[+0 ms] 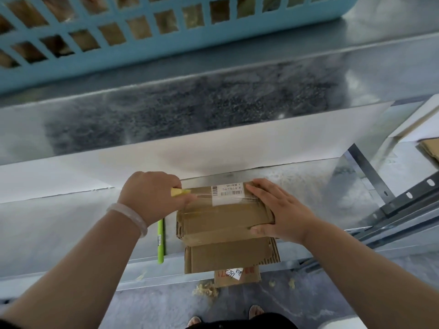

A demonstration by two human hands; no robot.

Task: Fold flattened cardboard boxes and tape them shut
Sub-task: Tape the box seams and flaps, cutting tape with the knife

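A small brown cardboard box with a white barcode label stands on the metal shelf. Clear tape runs across its top over the label. My left hand grips a yellow tape dispenser at the box's top left edge. My right hand lies flat on the box's right end, fingers straight, thumb against the front side. Under the box lies a flattened cardboard box, jutting over the shelf's front edge.
A green pen lies on the shelf left of the boxes. A blue plastic basket sits on the upper shelf. More cardboard shows at far right. A labelled carton and paper scraps lie on the floor below.
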